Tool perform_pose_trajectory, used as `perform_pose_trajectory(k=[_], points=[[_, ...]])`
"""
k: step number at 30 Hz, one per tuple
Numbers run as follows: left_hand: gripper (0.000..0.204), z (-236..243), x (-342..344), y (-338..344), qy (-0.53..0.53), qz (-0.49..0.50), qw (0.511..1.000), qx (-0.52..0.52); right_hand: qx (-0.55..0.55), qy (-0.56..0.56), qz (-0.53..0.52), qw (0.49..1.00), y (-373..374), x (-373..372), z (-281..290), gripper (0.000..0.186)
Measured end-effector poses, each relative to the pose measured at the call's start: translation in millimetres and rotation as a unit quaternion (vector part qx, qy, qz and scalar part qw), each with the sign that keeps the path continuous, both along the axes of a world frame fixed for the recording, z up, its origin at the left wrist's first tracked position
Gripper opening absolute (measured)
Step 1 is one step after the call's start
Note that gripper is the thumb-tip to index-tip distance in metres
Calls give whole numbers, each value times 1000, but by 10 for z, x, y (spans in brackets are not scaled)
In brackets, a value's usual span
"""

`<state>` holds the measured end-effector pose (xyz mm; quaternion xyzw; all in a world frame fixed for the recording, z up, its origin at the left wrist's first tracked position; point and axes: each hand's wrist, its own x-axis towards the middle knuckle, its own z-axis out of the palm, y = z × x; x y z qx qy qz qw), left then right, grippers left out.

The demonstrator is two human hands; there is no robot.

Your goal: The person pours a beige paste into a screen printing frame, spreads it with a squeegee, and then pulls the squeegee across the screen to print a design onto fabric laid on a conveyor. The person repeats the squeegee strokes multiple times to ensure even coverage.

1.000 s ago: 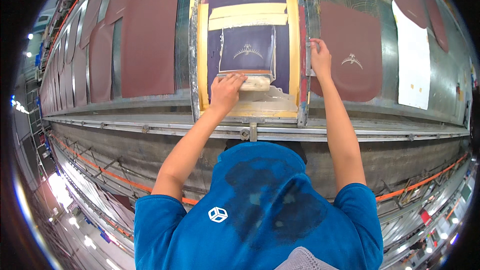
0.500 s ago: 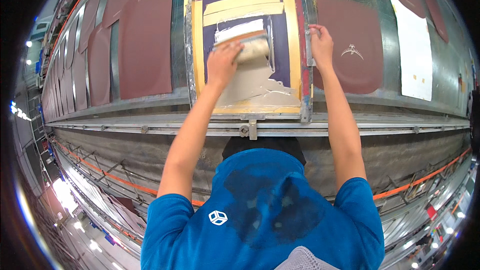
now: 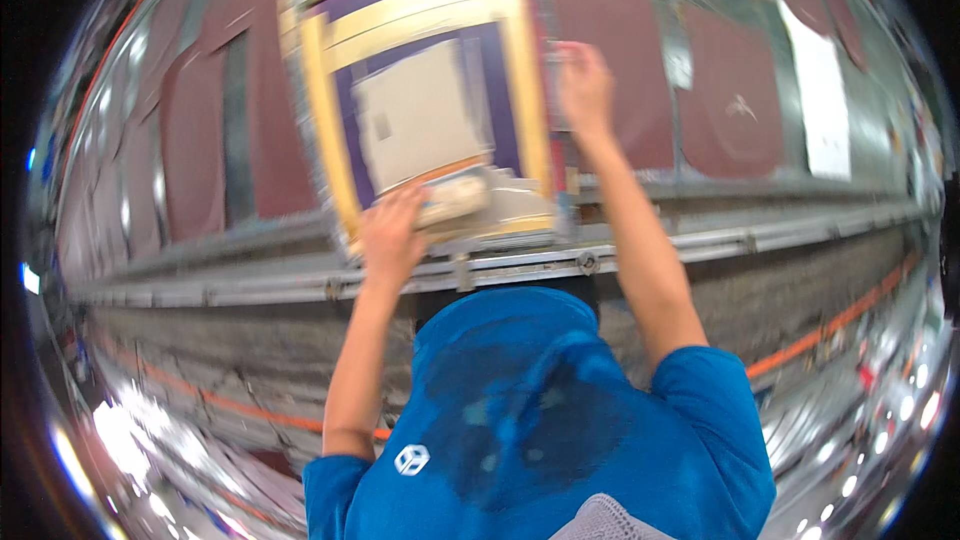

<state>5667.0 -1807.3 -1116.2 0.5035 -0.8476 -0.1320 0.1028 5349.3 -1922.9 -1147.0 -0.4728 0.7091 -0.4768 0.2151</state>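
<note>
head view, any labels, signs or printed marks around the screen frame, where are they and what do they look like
White sheet: far right on the table, tall rectangle.
Pale emblem: printed on the maroon fabric panel right of the frame, small.
Grey tag: small square on the pale patch in the screen frame.

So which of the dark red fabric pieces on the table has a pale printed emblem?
The dark red piece just right of the framed screen, beyond the right hand, beside the white sheet. The other pieces look plain.
</note>
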Motion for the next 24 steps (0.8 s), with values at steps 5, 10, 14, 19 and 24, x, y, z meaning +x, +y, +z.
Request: perform_pose_trajectory(k=[5,10,14,19,24], points=[[65,6,845,-114,-58,41,997,-4,-18,-80,2,997,-131,1004,-242,22],[65,-215,1102,-53,-57,51,996,-40,17,-134,16,991,-87,1311,-276,17],[67,-101,1291,44,-89,66,993,-48,53,-162,38,985,-132,1550,-259,16],[67,147,1394,-87,-84,91,991,-41,0,-78,23,997,-206,1632,-513,20],[50,-245,730,-1049,28,66,997,15,62,-12,0,998,29,789,-609,30]])
